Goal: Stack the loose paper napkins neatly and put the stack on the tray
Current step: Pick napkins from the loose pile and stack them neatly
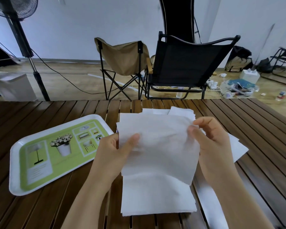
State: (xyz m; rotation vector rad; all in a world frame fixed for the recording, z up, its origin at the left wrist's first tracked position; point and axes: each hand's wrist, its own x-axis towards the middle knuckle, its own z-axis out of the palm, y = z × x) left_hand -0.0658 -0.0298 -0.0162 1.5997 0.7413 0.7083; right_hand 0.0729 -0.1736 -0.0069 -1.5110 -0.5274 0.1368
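Note:
A thin white paper napkin [160,146] is held up above the wooden slat table, gripped on both sides. My left hand [114,151] pinches its left edge and my right hand [210,142] pinches its upper right corner. Below it, near me, lies a squared stack of napkins [157,199]. More loose napkins [173,112] lie spread behind the held one, and others [238,147] stick out to the right under my right hand. The green and white tray [56,152] sits to the left with nothing on it.
The slat table [254,123] ends just beyond the napkins. Behind it stand a tan folding chair [122,60] and a black chair [185,63]. A fan stand [31,63] rises at the far left. Cables and clutter lie on the floor at right.

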